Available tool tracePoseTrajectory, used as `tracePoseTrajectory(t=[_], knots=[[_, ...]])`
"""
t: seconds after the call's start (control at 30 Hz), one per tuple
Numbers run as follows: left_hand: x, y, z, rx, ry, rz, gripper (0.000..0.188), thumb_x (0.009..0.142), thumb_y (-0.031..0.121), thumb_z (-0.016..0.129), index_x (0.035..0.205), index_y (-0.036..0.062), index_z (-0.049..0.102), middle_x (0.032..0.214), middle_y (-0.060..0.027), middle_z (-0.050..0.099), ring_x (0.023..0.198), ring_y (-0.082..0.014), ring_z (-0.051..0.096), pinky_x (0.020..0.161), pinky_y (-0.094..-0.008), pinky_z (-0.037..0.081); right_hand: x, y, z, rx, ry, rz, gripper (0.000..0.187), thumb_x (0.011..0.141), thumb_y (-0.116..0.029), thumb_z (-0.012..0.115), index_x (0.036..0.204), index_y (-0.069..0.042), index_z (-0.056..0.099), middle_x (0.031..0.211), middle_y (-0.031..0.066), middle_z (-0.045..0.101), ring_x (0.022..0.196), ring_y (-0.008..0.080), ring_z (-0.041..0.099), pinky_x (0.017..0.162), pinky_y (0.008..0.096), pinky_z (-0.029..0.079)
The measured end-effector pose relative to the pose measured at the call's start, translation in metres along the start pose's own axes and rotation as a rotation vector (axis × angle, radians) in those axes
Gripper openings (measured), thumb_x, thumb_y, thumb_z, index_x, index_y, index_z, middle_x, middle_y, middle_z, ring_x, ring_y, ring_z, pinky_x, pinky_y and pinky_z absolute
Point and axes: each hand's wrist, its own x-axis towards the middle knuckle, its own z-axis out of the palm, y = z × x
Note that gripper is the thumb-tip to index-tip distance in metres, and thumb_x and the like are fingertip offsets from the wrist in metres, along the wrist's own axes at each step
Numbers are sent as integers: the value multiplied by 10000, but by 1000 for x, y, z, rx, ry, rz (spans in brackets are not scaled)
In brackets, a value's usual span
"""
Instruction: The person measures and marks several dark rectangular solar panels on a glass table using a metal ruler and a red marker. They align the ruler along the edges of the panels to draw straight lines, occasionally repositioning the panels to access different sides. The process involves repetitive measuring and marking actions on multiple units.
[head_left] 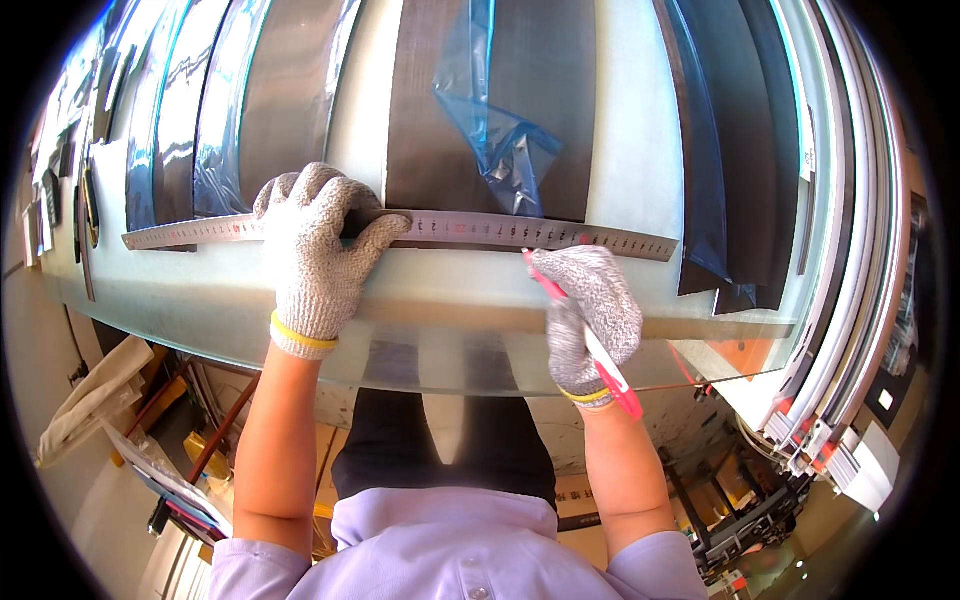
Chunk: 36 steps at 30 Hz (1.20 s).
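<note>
A long steel ruler lies left to right across the near edge of a dark sheet. My left hand, in a grey knit glove, presses on the ruler with curled fingers and the thumb along it. Between thumb and fingers is a dark patch I cannot make out. Crumpled blue film is partly peeled from the dark sheet. My gloved right hand grips a slim red-and-white utility knife, its tip just below the ruler's lower edge, right of the sheet's middle; the blade is too small to see.
A glass-topped table ends in a curved edge before my waist. More film-covered dark sheets lie to the left, others to the right. Dark-handled tools lie far left. Metal rails run along the right side.
</note>
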Motion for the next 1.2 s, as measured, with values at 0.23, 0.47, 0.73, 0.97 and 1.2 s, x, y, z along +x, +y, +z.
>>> tracePoseTrajectory(t=[0.23,0.47,0.73,0.97,1.2], knots=[[-2,-3,-2,-35,-60,-52,271,743,281,900,814,93,718,866,-60,655,900,-301,610,902,-454,427,7,-1,22,12,63,72,204,821,137,732,980,18,683,909,141,724,804,258,707,737,340,576],[-3,-4,0,-15,-40,-38,282,732,299,904,796,98,717,860,-55,654,885,-295,609,892,-450,424,13,-3,24,-21,28,49,191,797,111,747,929,0,665,868,144,706,766,298,699,736,358,573],[-2,-3,-1,-16,-45,-44,285,728,297,904,794,97,713,854,-53,646,885,-292,602,893,-448,419,14,1,25,-38,41,-6,235,769,64,794,954,-48,701,851,107,700,753,301,682,687,374,565],[-3,-3,0,-8,-34,-43,282,727,286,903,798,95,707,866,-63,645,906,-303,600,910,-452,422,14,-4,25,-42,32,41,195,799,118,741,927,0,652,861,136,690,753,294,687,721,357,570],[-3,-3,0,-23,-44,-49,281,723,279,904,803,93,709,878,-66,649,914,-308,602,918,-455,423,14,-4,25,-7,37,78,193,806,123,740,921,-2,648,851,132,682,744,282,681,706,346,560]])
